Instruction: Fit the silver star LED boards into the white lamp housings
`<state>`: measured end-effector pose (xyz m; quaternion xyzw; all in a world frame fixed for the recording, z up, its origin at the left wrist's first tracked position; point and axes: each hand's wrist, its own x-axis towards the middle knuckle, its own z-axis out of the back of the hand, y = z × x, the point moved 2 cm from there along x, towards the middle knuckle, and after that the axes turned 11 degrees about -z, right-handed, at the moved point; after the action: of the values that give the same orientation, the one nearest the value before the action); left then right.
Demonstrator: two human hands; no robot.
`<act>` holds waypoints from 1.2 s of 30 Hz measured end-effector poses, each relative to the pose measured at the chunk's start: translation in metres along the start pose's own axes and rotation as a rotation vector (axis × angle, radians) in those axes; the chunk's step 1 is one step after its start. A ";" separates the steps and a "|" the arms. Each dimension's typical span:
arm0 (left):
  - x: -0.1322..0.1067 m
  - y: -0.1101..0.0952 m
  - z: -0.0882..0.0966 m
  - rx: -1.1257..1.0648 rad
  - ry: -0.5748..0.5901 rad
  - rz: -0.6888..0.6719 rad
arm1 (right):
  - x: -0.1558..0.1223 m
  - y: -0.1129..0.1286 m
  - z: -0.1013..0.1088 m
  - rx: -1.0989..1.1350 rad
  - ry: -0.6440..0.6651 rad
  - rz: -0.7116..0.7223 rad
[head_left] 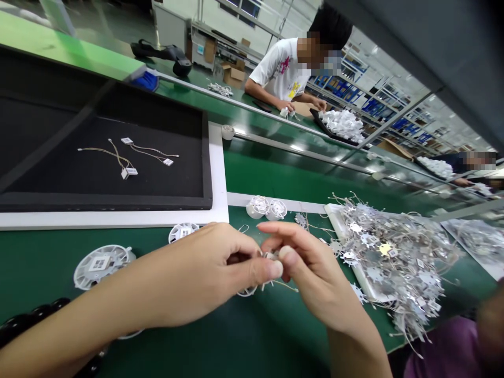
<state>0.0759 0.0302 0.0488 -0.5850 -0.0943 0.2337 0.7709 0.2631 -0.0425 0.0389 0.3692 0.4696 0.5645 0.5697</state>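
My left hand (205,275) and my right hand (315,278) meet above the green work surface. Their thumbs and fingers pinch a small whitish part (271,255), mostly hidden by the fingertips. A thin wire (286,286) shows just below them. Beneath my fingers, the edge of a white round housing (247,292) peeks out. Another white round housing (103,265) with a square centre lies left, beyond my forearm, and a smaller-looking round housing (183,231) sits behind my left hand. Two white round housings (266,208) stand side by side beyond my fingers.
At right, silver toothed plates with wires (394,257) heap over a white tray (368,283). A black-rimmed tray (207,168) at left holds wired square pieces (128,172). Across the rail, a person (283,68) handles small parts beside a tray of white pieces (342,125).
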 end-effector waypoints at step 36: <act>0.007 0.006 0.013 -0.523 0.025 0.018 | -0.002 -0.002 0.002 -0.045 0.025 -0.127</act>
<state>0.0750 0.0456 0.0462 -0.7681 -0.1371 0.2009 0.5924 0.2663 -0.0449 0.0377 0.3186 0.4866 0.5421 0.6065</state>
